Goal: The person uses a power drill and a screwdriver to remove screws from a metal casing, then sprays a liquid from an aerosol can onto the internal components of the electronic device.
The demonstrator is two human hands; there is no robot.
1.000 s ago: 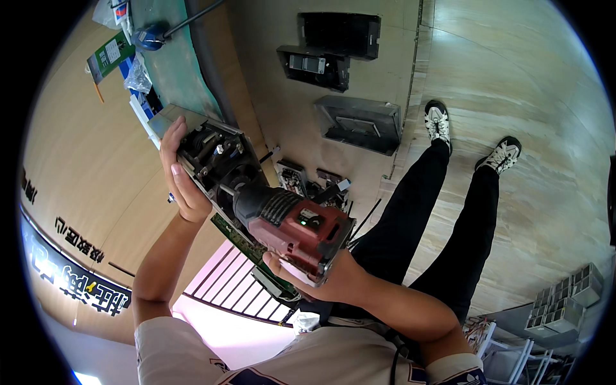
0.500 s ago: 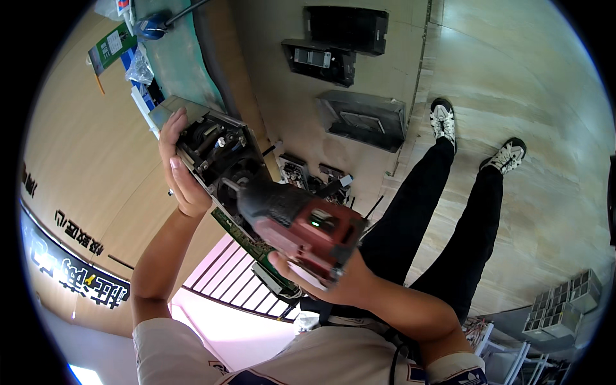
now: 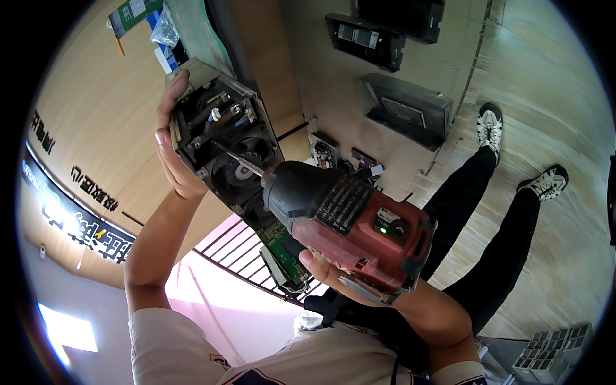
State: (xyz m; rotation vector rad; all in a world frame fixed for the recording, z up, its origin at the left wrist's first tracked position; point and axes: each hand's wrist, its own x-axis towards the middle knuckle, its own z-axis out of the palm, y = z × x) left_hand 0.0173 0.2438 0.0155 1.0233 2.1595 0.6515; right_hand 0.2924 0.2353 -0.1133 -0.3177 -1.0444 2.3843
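Observation:
My left hand (image 3: pixel 181 167) is closed round the left side of a long open metal unit (image 3: pixel 210 168), held tilted. It has a dusty bracketed mechanism (image 3: pixel 218 106) at the top, black fans (image 3: pixel 237 173) and a green circuit board (image 3: pixel 282 253) at the lower end. My right hand (image 3: pixel 346 289) grips a red-and-black cordless power driver (image 3: pixel 350 237) with a small green light lit. Its long bit (image 3: pixel 242 158) reaches up-left over the upper fan to near the fan frame; whether the tip touches is unclear.
Dark metal housings (image 3: pixel 407 109) and parts (image 3: pixel 324 151) rest on the floor by a step. A green-covered bench (image 3: pixel 212 35) with bags stands top left. My legs and shoes (image 3: pixel 489 131) are at right; grey bins (image 3: pixel 555 350) lie lower right; a railing (image 3: pixel 228 260) is beyond the unit.
The view has shifted. The driver has moved right relative to the unit, showing more bit and fan, and the unit's top end sits higher in the picture. Both hands keep their holds.

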